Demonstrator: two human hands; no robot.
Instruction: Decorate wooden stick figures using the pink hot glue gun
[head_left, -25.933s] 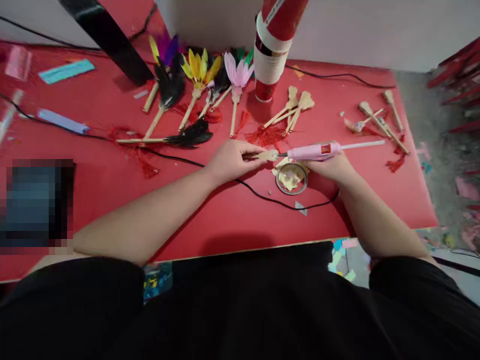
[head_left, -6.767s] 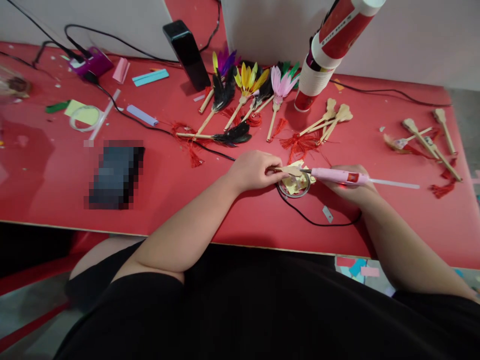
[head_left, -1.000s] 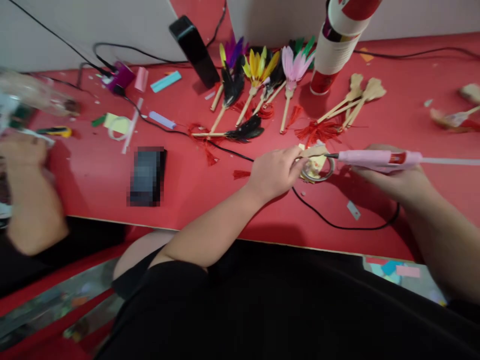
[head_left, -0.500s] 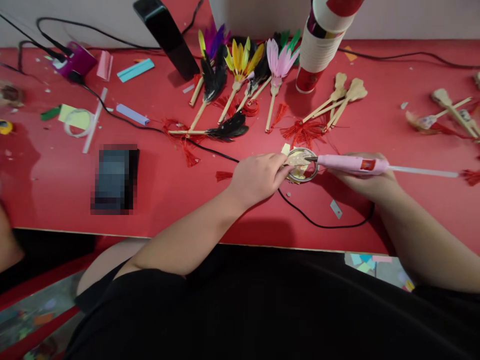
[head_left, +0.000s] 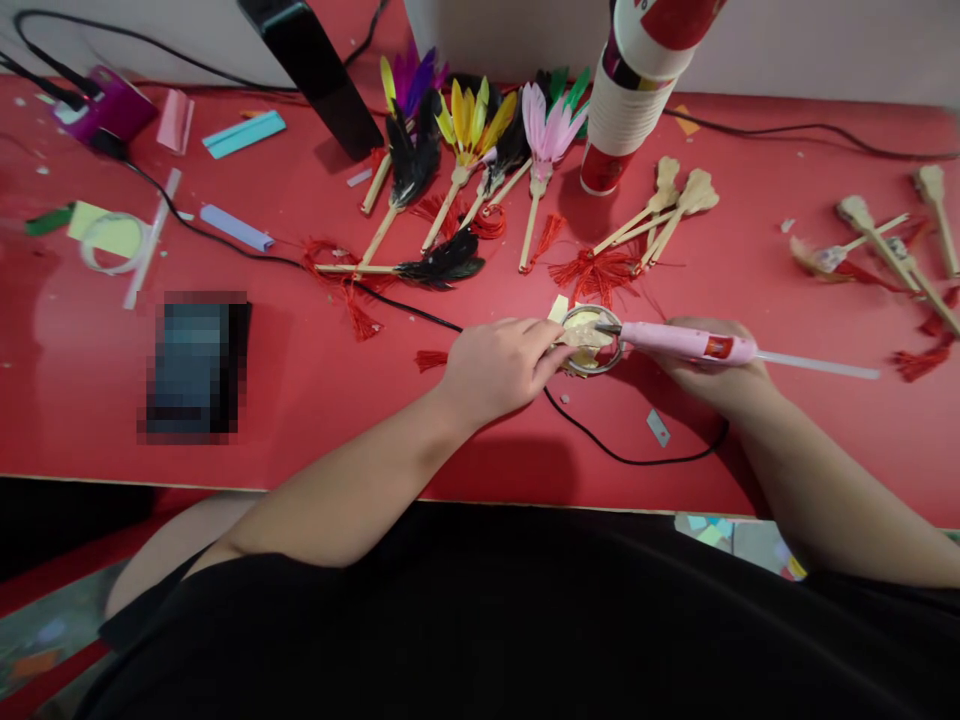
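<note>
My right hand [head_left: 720, 372] is closed around a pink hot glue gun [head_left: 679, 342], and a clear glue stick [head_left: 817, 366] juts from its back end. Its dark nozzle points left, right by a small pale flat piece [head_left: 576, 335]. That piece is pinched between the thumb and fingers of my left hand [head_left: 499, 370]; its exact kind is hard to make out. Beneath the piece lies a round ring [head_left: 619, 352] with yellowish paper in and around it. The gun's black cord [head_left: 637, 462] loops over the red table below my hands.
Feather-topped wooden sticks [head_left: 551, 130] with red tassels lie behind my hands. Bare wooden sticks [head_left: 694, 190] and stacked paper cups [head_left: 628, 110] are farther right. A dark pixelated device [head_left: 191, 365], paper strips [head_left: 244, 133] and a purple power adapter [head_left: 112, 110] occupy the left.
The whole scene has shifted slightly left as the camera moved. Both hands keep nearly the same grip, with the gun's nozzle still at the pale piece.
</note>
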